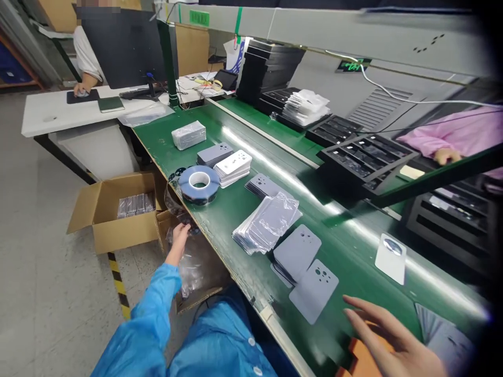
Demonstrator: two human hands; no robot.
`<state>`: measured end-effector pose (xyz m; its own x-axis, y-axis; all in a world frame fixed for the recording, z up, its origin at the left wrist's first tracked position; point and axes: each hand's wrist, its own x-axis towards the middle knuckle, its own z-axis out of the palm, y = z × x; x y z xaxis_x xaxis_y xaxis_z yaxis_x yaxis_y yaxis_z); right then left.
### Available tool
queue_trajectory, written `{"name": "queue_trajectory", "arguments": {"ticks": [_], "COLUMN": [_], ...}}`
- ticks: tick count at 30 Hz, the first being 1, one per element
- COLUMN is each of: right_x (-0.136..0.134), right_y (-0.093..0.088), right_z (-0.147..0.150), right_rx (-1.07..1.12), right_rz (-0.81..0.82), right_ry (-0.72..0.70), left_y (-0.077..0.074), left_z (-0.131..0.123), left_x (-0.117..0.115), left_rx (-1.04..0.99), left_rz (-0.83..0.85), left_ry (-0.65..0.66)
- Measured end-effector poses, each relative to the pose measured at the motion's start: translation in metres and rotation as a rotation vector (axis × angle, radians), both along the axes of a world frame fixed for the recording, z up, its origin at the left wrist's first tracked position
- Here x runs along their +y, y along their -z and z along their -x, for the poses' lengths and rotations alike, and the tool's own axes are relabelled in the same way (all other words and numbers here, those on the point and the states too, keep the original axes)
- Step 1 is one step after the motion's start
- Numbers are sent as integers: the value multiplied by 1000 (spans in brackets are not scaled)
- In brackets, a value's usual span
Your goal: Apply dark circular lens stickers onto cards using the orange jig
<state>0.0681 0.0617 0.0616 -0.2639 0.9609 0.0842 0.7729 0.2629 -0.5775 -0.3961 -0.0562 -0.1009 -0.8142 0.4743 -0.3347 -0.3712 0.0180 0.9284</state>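
My left hand (179, 234), in a blue sleeve, reaches down beside the green bench edge and pinches a crumpled clear plastic film (173, 201) over a bag of scrap film. My right hand (387, 335) lies open with fingers stretched over the green bench (353, 246), above an orange piece (363, 356). Just left of it lie grey cards with holes (313, 289), a second grey card stack (296, 251), and a pile of clear sleeves (269, 222). A white card (391, 257) lies farther out on the bench.
A roll of blue tape (199, 183), white card stack (232, 167), grey stacks (215, 153) and a wrapped pack (189, 134) sit farther along the bench. Black trays (363, 157) line the far side. An open cardboard box (118, 209) stands on the floor. Other people sit at a desk (88, 57) and opposite (451, 141).
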Motion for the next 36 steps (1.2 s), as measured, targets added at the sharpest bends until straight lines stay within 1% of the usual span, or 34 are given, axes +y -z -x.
{"name": "queue_trajectory", "arguments": {"ticks": [1,3,6,7,8,10,12,13,15,17,20,22,24,26,28,29,31,32,34,36], "right_x": [-19,-52,-87,-94,-99,-103,-102,-100,-97,-95,-93,-90,-86,-82,-77,-75,-72,-72,-74,-80], "right_y": [-4,-6,5,11,17,26,30,29,27,24,22,22,23,23,22,22,22,23,26,32], "right_z": [20,63,129,149,167,196,215,220,226,224,217,212,208,204,200,198,194,193,191,191], "right_rx": [67,169,297,323,349,405,471,504,550,569,614,668,735,816,899,934,980,991,990,954], "right_rz": [59,181,316,335,341,348,378,414,507,571,539,497,481,483,478,465,426,404,363,308], "right_ry": [-62,-202,-407,-443,-474,-524,-579,-611,-648,-610,-462,-398,-352,-299,-228,-188,-120,-98,-86,-122], "left_y": [-7,-26,-66,-81,-95,-122,-140,-147,-154,-157,-166,-175,-183,-186,-184,-181,-175,-172,-170,-173], "left_z": [-3,-11,-24,-29,-34,-44,-53,-58,-66,-73,-77,-73,-58,-33,-2,12,35,41,45,41], "left_x": [-12,-37,-69,-75,-79,-81,-77,-73,-61,-45,-15,5,22,35,43,46,50,53,62,75], "left_rx": [-19,-51,-77,-79,-83,-125,-141,-145,-138,-102,-22,2,-18,-68,-104,-110,-42,-13,22,45], "left_rz": [2,-10,-31,-39,-58,-125,-147,-157,-179,-199,-207,-227,-279,-346,-368,-342,-268,-254,-234,-222], "left_ry": [5,32,91,107,120,191,278,317,366,371,392,413,384,308,219,183,98,80,118,209]}}
